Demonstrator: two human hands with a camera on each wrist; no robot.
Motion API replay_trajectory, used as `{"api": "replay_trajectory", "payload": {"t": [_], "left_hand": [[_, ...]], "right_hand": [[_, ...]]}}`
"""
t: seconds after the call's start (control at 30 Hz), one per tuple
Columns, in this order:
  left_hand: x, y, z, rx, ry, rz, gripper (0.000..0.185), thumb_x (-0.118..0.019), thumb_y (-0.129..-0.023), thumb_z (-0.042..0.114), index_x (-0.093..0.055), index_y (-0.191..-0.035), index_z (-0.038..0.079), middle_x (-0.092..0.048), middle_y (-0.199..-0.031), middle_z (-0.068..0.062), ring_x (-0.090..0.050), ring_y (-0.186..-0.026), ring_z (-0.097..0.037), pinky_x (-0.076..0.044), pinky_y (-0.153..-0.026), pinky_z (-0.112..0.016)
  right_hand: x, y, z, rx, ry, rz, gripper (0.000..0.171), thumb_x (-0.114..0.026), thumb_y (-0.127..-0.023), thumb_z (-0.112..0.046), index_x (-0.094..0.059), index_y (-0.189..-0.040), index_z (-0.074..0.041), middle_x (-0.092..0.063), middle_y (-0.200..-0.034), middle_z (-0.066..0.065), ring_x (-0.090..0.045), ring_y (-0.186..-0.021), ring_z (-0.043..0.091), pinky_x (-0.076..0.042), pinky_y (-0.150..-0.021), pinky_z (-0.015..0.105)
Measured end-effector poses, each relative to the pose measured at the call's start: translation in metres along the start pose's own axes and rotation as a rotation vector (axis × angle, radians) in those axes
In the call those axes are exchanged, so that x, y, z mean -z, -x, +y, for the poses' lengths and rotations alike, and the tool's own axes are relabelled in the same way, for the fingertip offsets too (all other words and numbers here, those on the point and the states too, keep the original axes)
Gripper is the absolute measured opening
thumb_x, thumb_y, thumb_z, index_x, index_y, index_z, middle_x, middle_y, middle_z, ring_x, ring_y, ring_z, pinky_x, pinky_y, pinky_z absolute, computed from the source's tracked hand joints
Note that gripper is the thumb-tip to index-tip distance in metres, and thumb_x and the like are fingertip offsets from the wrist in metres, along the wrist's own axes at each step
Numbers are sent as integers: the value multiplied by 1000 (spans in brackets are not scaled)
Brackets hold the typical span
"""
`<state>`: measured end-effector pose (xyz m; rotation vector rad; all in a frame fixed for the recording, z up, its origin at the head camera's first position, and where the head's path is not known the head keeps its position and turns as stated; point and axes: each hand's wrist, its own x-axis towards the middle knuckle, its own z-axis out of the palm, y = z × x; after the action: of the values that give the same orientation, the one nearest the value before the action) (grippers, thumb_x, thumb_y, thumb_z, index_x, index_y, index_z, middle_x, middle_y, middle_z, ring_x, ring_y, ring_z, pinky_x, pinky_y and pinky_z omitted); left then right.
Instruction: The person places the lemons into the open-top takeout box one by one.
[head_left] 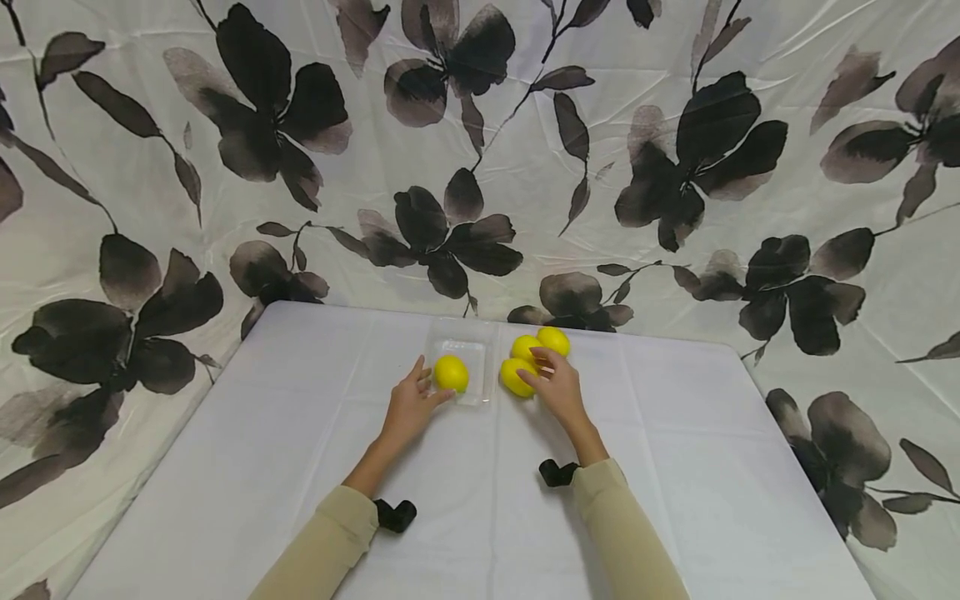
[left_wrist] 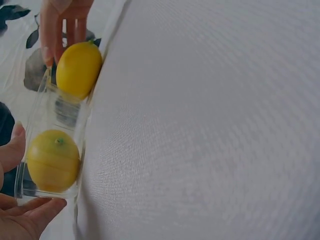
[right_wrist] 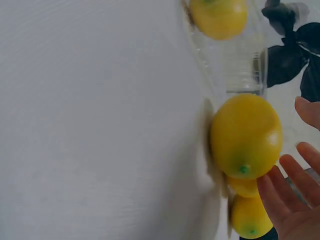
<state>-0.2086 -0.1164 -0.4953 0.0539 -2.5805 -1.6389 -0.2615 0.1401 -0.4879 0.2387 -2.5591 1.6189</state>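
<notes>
Near the tabletop's far edge, the left hand (head_left: pixel 408 406), fingers loose, touches the clear tray (head_left: pixel 459 364) holding one lemon (head_left: pixel 451 372); it grips nothing. The right hand (head_left: pixel 558 387), fingers open, reaches over three lemons (head_left: pixel 517 377) beside the tray.

Two forearms in long beige sleeves, each cuff ending short of the wrist. A small black strap-mounted device sits beside each cuff. The left hand (head_left: pixel 408 408) and right hand (head_left: pixel 558 387) are bare, without rings or gloves.
</notes>
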Motion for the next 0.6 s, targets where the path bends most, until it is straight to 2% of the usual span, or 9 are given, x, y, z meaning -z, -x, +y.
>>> {"api": "replay_trajectory", "payload": {"t": [0.2,0.6], "left_hand": [[0,0,0,1,3,-1,92,-77,-87,24,-21,-155,-2,-44,-148,-27,-55,-126,-43,-49,-102,-48],[0,1,-1,2,17,1,92,-77,-86,24,-22,-155,-3,-44,-148,-27,-54,-127,-43,-48,-102,-49]], "right_hand": [[-5,4,10,19,25,2,46,-78,-85,-15,-62,-126,1,-65,-126,18,-62,-117,33,-53,-98,45],[-10,6,15,-33,63,-10,51,-79,-85,-17,-61,-130,-2,-61,-133,17,-62,-117,35,-54,-98,44]]}}
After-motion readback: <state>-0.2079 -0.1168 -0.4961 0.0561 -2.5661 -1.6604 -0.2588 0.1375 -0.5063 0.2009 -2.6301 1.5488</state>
